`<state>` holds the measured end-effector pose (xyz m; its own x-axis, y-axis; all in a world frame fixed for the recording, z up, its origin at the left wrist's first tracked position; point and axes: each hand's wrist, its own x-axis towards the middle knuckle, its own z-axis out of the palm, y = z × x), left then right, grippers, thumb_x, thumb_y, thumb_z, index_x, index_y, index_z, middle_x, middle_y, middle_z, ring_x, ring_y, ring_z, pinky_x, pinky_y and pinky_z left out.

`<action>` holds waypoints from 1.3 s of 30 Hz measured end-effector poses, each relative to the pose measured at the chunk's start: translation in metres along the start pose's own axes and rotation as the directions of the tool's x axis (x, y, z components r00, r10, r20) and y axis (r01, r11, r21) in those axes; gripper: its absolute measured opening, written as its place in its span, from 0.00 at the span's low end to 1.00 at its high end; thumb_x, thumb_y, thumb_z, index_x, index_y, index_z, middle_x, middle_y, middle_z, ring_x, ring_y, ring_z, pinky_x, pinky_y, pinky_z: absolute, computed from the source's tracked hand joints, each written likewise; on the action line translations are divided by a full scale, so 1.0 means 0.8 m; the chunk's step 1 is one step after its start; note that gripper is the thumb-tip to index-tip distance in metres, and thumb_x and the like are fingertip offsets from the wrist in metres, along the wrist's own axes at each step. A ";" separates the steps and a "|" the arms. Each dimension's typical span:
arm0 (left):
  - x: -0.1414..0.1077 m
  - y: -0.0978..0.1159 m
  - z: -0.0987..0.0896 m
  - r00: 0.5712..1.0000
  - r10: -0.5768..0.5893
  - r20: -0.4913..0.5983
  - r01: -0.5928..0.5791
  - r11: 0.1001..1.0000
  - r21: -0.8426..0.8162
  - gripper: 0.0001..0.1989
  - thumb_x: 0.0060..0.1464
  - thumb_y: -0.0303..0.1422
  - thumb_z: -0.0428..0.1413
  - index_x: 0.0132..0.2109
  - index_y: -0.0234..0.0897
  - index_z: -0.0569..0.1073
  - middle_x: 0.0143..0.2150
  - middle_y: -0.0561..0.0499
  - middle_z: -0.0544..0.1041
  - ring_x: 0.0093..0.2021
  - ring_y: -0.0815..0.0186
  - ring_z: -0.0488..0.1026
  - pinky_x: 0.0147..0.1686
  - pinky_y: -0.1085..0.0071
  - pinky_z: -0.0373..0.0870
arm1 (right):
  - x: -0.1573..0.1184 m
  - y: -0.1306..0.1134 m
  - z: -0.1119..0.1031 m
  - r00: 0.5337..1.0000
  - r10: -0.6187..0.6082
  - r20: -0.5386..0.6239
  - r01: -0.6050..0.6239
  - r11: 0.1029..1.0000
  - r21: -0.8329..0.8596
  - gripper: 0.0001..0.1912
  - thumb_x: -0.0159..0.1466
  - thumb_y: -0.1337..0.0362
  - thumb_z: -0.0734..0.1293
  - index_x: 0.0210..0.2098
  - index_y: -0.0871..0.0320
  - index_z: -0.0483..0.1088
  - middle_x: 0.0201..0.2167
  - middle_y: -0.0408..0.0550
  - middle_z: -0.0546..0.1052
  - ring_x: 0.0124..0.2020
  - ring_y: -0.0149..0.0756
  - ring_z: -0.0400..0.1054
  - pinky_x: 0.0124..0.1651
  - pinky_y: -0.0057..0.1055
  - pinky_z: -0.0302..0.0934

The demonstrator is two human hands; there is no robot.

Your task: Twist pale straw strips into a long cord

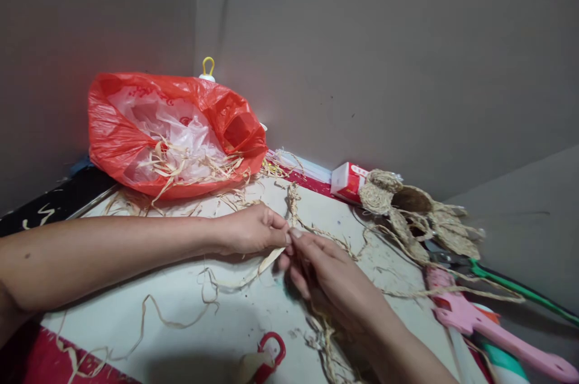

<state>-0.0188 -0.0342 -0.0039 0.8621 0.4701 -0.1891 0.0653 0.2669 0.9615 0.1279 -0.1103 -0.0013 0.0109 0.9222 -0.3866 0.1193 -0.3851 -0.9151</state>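
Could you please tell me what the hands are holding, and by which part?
The left hand and right hand pinch the straw strip by its broad upper part, where they meet. Whether they also grip the braid cannot be told.

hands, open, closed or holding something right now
Left hand: closed, fingertips pinching a strand.
Right hand: closed, fingertips beside the left's at the braid; exactly what it grips cannot be told.

A straw braid [293,203] is pinched by the left hand [253,229] and the right hand [332,263]. Loose straw [176,164] is held in a red plastic bag [111,152]. Coiled straw pieces [379,190] are piled beside a box [347,182].
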 end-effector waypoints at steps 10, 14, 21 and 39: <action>0.009 -0.004 -0.016 0.996 0.049 0.073 -0.064 0.974 0.218 0.09 0.51 0.31 0.52 0.30 0.30 0.73 0.22 0.56 0.69 0.25 0.73 0.62 0.29 0.77 0.58 | 0.003 -0.001 -0.020 0.975 0.051 0.216 -0.078 0.990 0.117 0.23 0.57 0.48 0.66 0.18 0.58 0.59 0.12 0.32 0.50 0.14 0.21 0.37 0.15 0.23 0.32; 0.005 0.004 -0.021 0.991 0.057 0.122 -0.102 0.912 0.397 0.08 0.51 0.30 0.51 0.30 0.31 0.72 0.22 0.57 0.65 0.23 0.74 0.57 0.26 0.77 0.55 | 0.005 0.002 -0.015 0.971 0.057 0.232 -0.115 0.963 0.245 0.21 0.58 0.53 0.67 0.16 0.58 0.58 0.11 0.32 0.50 0.13 0.20 0.36 0.15 0.22 0.31; -0.006 0.024 -0.010 0.973 -0.193 0.125 0.152 0.948 0.281 0.08 0.49 0.28 0.47 0.27 0.34 0.68 0.15 0.58 0.61 0.12 0.75 0.50 0.13 0.76 0.46 | 0.004 0.011 0.003 0.999 0.037 0.008 -0.038 0.977 0.210 0.15 0.56 0.56 0.67 0.19 0.60 0.66 0.09 0.32 0.51 0.12 0.20 0.38 0.15 0.23 0.30; -0.021 -0.006 0.035 0.990 -0.052 -0.129 0.107 0.875 0.473 0.09 0.47 0.26 0.45 0.34 0.32 0.69 0.24 0.50 0.73 0.18 0.72 0.64 0.17 0.77 0.59 | -0.006 0.010 0.023 0.999 0.050 0.014 -0.051 0.928 0.370 0.21 0.52 0.55 0.71 0.15 0.59 0.58 0.08 0.31 0.52 0.11 0.18 0.40 0.14 0.21 0.33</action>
<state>-0.0199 -0.0670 0.0004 0.7856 0.5601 -0.2628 0.3871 -0.1137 0.9150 0.1105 -0.1187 -0.0087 0.0034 0.9012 -0.4333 -0.2569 -0.4180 -0.8714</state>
